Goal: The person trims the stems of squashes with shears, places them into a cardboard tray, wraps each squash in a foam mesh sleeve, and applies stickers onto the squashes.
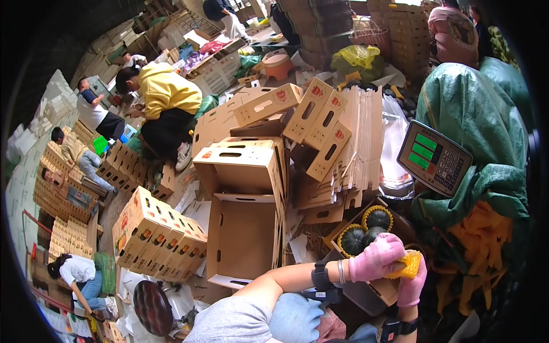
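My left hand (376,258), in a pink glove with bare fingertips, is closed on a yellow foam net sleeve (408,265). Beside it, my right hand (413,287), gloved the same way, grips the sleeve from the other side. Whether anything is inside the sleeve cannot be seen. Just behind my hands is an open cardboard box (384,288) with dark green round squashes (351,239) in it. Some of these have yellow foam nets around them, and my left hand partly covers the box.
Left of my arms stand open cartons (243,234) and a row of printed boxes (160,235). Flattened cardboard (360,143) is stacked ahead. A digital scale display (434,158) and a green sack (486,228) holding orange foam nets are at right. Several people work farther off.
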A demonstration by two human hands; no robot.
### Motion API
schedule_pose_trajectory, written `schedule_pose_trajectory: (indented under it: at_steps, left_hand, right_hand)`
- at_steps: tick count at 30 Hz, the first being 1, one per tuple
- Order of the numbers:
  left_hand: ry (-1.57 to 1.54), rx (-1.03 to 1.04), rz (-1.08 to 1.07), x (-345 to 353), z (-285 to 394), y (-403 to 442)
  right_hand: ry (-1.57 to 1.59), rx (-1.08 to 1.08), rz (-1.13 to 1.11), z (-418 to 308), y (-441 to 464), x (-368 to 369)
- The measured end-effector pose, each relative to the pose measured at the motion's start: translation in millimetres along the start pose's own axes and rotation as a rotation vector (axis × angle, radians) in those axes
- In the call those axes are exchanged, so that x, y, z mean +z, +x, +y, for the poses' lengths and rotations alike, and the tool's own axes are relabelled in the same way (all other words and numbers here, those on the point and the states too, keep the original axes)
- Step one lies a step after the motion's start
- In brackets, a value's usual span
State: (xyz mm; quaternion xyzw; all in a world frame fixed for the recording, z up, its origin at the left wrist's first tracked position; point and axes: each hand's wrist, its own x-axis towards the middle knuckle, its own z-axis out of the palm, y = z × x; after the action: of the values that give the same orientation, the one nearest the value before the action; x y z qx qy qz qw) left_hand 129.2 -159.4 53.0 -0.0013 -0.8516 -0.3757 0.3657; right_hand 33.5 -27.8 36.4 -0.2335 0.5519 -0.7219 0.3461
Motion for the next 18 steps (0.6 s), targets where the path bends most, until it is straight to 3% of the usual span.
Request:
schedule_pose_trajectory:
  at_steps: [4,6,8,9,10,11,12,14,15,16,18]
  left_hand:
    - [-0.192,0.168,-0.045,-13,0,11]
    - [-0.569,-0.106,-0.237,-16,-1,1]
    - [-0.575,-0.125,-0.366,-20,-6,1]
    - [-0.580,-0.257,-0.508,-29,-3,2]
    - [-0.417,-0.162,-0.558,-33,-6,2]
    - [-0.340,0.033,-0.435,-36,-3,7]
    - [-0.444,0.096,-0.441,-40,-7,7]
    - [-0.887,-0.125,-0.586,-45,-8,6]
    - [-1.110,-0.435,-0.769,-49,-5,1]
    - [-1.106,-0.584,-0.893,-57,-1,5]
    - [-1.054,-0.665,-1.143,-59,-36,-8]
  right_hand:
    - [-0.085,-0.012,-0.033,-5,0,0]
    - [-0.104,-0.042,-0.093,-3,0,-5]
    - [-0.158,-0.056,-0.041,-1,0,-7]
    - [-0.264,-0.053,-0.034,-9,0,-3]
    - [-0.345,-0.105,-0.075,-12,0,-3]
    - [-0.388,-0.121,-0.098,-12,0,-2]
    - [-0.414,-0.170,-0.129,-10,-2,-2]
    - [-0.436,-0.204,-0.182,-11,-5,-1]
    - [-0.336,-0.167,-0.236,-11,-6,-3]
    - [-0.238,-0.144,-0.320,-14,-7,-9]
    - [0.332,0.266,-0.574,-15,-11,-19]
